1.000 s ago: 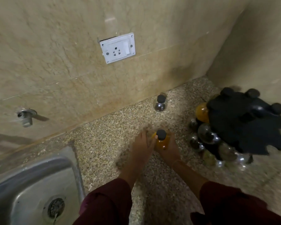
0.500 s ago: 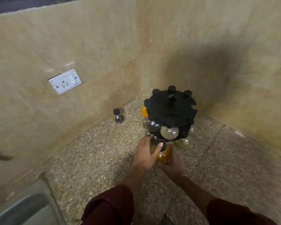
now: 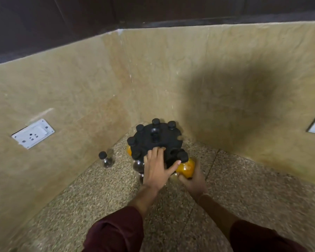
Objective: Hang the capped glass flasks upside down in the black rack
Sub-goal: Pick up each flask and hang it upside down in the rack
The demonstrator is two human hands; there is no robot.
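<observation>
I see the orange flask (image 3: 186,168) at the near right edge of the black rack (image 3: 155,140), its black cap (image 3: 182,155) pointing up and sitting against the rack's rim. My right hand (image 3: 193,180) is wrapped under and around the flask's round body, fingers closed on it from below. My left hand (image 3: 156,170) lies spread flat, palm down, on the near part of the rack's top, fingertips reaching toward its middle and the thumb stretched out to touch the flask; it grips nothing that I can make out. The rack stands in the corner of the speckled stone counter (image 3: 102,197), where the two beige walls meet. Several more black caps stick up around its rim, and one stands on its centre. Under the rim I can see another orange flask (image 3: 129,150) on the left side and a clear one (image 3: 138,163) just beside my left hand. A small clear flask with a black cap (image 3: 105,159) stands alone on the counter, left of the rack and near the wall. A white wall socket (image 3: 33,133) is set into the left wall, well apart from everything. Both of my sleeves are dark red.
</observation>
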